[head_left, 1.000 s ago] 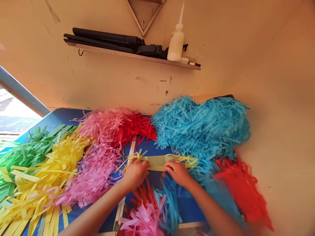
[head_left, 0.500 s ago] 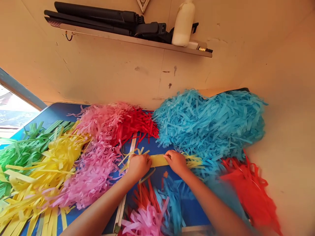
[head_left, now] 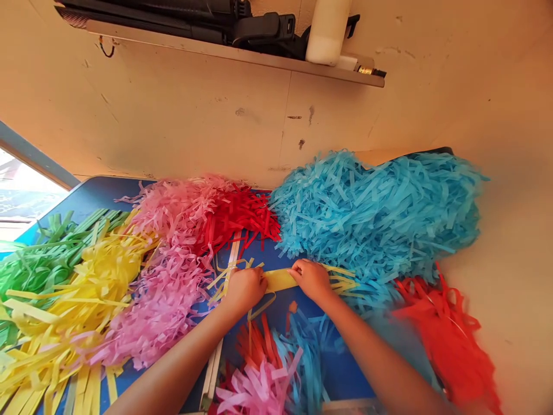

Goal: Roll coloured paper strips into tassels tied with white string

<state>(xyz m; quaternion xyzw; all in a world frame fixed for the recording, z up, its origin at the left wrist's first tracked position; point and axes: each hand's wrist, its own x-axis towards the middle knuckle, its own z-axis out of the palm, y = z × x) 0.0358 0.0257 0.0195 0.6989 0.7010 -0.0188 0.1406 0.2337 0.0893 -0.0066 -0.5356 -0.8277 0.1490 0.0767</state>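
Both forearms reach in from the near edge, the left one slanting far and rightward, the right one far and leftward, so that the hands meet the work near the middle of the blue table. The left hand is back-up with its fingers curled under, pinching the left part of a yellow paper strip. The right hand, wrist bent slightly, pinches the strip farther right between thumb and fingers. The flat middle of the strip spans the gap between them, its cut fringes spreading out beyond each hand. The far blue paper pile lies beyond the right hand, the lilac paper pile left of the left forearm, and a mixed paper bunch between the forearms.
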